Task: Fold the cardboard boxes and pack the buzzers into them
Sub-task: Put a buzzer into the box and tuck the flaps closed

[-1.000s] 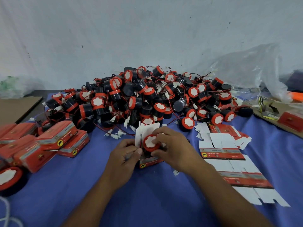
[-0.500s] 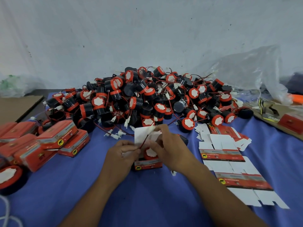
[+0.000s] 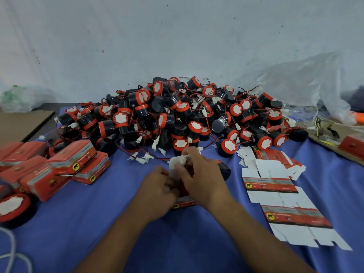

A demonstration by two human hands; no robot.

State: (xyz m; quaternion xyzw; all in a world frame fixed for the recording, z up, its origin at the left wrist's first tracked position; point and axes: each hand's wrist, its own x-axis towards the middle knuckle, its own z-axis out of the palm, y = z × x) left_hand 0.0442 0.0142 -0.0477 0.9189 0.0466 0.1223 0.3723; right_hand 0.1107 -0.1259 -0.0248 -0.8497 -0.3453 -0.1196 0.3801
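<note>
A blue cloth (image 3: pixel 98 233) is spread over the table, and a pale, marked wall (image 3: pixel 177 46) is seen behind it. A large heap of buzzers (image 3: pixel 177 119), black with red rims and white faces, red wires tangled through it, is piled at the far middle of the cloth.

Just in front of the heap, a small red cardboard box (image 3: pixel 184 201) is held upright on the cloth between both hands. The left hand (image 3: pixel 157 188) is wrapped round the box's left side, fingers curled against it. The right hand (image 3: pixel 201 174) is bent over the top, and the box's raised white flap (image 3: pixel 176 164) is pinched in its fingers. What lies inside the box is hidden by the hands.

To the left of the heap, closed red boxes (image 3: pixel 74 158) are stacked loosely, some on top of others. To the right of the heap, flat unfolded boxes (image 3: pixel 275 184) are laid overlapping, white flaps spread outward. Behind and to the right of the heap, a crumpled clear plastic bag (image 3: pixel 305 85) is seen against the wall. Left of the heap, at the cloth's far edge, a sheet of brown cardboard (image 3: pixel 19 123) is laid flat. Well in front of the stacked boxes, at the picture's left edge, one larger buzzer (image 3: pixel 13 205) is set face up.
</note>
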